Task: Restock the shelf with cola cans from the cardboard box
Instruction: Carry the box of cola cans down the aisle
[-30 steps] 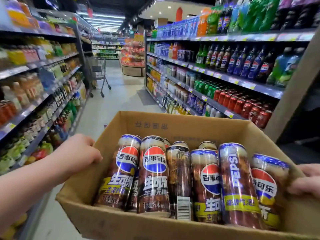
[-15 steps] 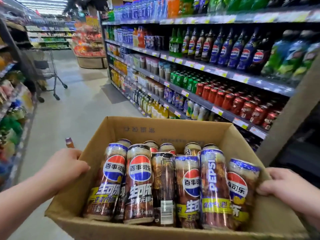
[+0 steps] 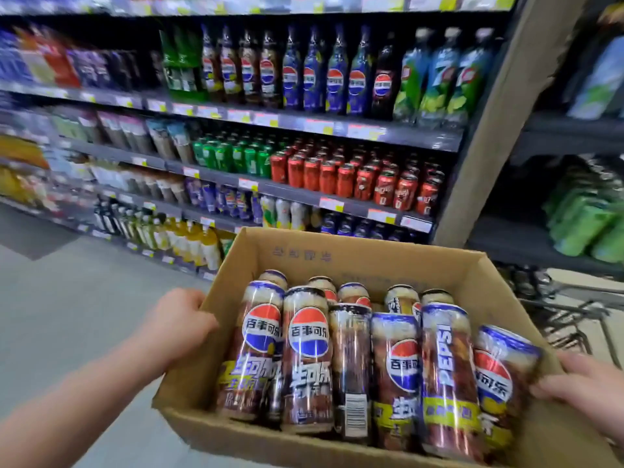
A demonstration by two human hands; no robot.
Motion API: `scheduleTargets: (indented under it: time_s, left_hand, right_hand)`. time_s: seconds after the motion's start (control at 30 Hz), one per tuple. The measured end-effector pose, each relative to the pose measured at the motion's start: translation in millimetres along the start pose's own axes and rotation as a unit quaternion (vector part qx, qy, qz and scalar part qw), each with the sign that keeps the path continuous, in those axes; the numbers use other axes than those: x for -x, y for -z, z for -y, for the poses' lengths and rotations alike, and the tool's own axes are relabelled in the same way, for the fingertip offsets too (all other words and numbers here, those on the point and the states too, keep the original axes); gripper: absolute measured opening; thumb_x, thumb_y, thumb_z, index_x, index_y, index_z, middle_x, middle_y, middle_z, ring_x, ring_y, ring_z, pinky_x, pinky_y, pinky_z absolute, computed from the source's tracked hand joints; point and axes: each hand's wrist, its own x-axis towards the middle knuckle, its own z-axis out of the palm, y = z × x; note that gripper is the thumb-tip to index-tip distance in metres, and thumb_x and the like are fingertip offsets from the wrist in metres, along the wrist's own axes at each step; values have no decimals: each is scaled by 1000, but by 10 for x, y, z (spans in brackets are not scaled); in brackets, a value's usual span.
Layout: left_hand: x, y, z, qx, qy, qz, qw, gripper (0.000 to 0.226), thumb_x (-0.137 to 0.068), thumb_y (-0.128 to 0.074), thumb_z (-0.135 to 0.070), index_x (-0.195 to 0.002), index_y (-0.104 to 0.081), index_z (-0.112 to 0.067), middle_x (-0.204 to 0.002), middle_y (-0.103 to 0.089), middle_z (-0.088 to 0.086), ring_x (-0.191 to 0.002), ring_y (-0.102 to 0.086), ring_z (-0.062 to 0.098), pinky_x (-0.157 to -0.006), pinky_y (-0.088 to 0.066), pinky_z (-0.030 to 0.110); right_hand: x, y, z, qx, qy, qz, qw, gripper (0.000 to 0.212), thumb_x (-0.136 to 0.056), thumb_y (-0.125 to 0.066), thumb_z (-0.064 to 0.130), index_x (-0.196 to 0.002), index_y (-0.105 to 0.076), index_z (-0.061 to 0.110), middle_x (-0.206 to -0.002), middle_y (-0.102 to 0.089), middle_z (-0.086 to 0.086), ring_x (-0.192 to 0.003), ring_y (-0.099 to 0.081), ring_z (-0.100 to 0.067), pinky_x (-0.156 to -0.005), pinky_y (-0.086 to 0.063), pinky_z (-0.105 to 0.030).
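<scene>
- Left hand (image 3: 175,327) grips the left wall of the cardboard box (image 3: 354,255), fingers curled over its rim, left of centre.
- Right hand (image 3: 584,388) holds the box's right wall near the frame's right edge, fingertips hooked over the rim.
- Pepsi cola cans (image 3: 307,359) lie tilted in rows inside the box, lower centre.
- Shelf (image 3: 297,194) of red cans (image 3: 364,177) stands behind, above the box.
</scene>
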Motion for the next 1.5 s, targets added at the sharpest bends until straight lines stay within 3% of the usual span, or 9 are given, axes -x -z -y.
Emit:
scheduleTargets:
  time_s: [0.1,0.3,0.43,0.57,0.73,0.83,0.97,1.27,1.5]
  left_hand:
    - [-467,-229,-158,-28,-55,44,997,21,-57,-59,-25,-67,-65,-8,-70,-68,13,-75,-64,31,-62,-46,33]
    - [-1277,-925,-486,-39,-99,79,991,12,-71,-61,-10,-60,-57,-10,-59,-60,2,-70,-61,29,-49,-36,27]
    - [-1691,-1309,-730,-55,-126,121,983,15,-76,-59,-13,-62,-57,-17,-68,-64,4,-74,-61,29,-50,-34,27]
    - [-1957,-1612,-811,-26,-97,184,978,5,-64,-56,-25,-59,-59,-25,-65,-65,-1,-70,-62,26,-61,-44,31]
    - [-2189,-1974,-779,-56,-78,226,969,27,-53,-45,-36,-69,-64,-25,-65,-64,-5,-63,-57,17,-53,-39,23]
    - [-2300,-2218,-662,-68,-64,242,966,21,-57,-48,-37,-72,-62,-32,-80,-69,7,-79,-63,29,-65,-43,30]
    - [-2398,-2586,-419,-100,-62,264,957,25,-80,-57,-24,-103,-67,-19,-101,-70,16,-95,-63,35,-70,-42,31]
    - [-2556,-3357,73,-106,-10,306,946,12,-86,-55,-18,-93,-60,-26,-93,-69,12,-76,-58,28,-70,-47,32]
    - [-2712,-3820,308,-171,-8,300,938,26,-88,-53,-21,-112,-62,-16,-105,-69,13,-81,-56,27,-70,-45,33]
  right_hand:
    - [-56,-41,-35,5,-28,-33,999,20,-61,-70,-9,-62,-72,11,-72,-71,-19,-78,-63,-38,-80,-51,-48]
    - [-447,-160,-172,-22,-117,-65,991,32,-38,-68,17,-70,-70,21,-77,-70,-12,-80,-61,-30,-72,-45,-34]
    - [-732,-248,-105,-48,-150,-34,987,27,-60,-74,15,-85,-66,20,-82,-63,-9,-76,-52,-17,-65,-37,-27]
    - [-1102,-440,-338,-37,-207,-33,977,30,-69,-70,5,-99,-66,11,-95,-63,-15,-89,-53,-27,-72,-38,-31]
    - [-1374,-706,-471,-47,-256,-17,965,34,-69,-67,-4,-97,-65,16,-90,-65,-13,-88,-56,-25,-71,-36,-30]
    - [-1462,-918,-554,-56,-274,-19,960,36,-70,-65,-6,-99,-65,16,-90,-63,-13,-89,-54,-26,-76,-37,-30]
    - [-1548,-1280,-693,-113,-324,-29,939,29,-79,-61,4,-101,-62,23,-93,-65,-6,-89,-58,-23,-86,-47,-37]
    - [-1886,-1979,-1263,-157,-383,-3,911,27,-85,-59,8,-109,-60,20,-101,-68,-5,-98,-62,-26,-99,-45,-51]
    - [-2124,-2350,-1595,-164,-402,0,901,23,-87,-56,9,-106,-60,22,-98,-66,-3,-99,-60,-25,-98,-45,-47]
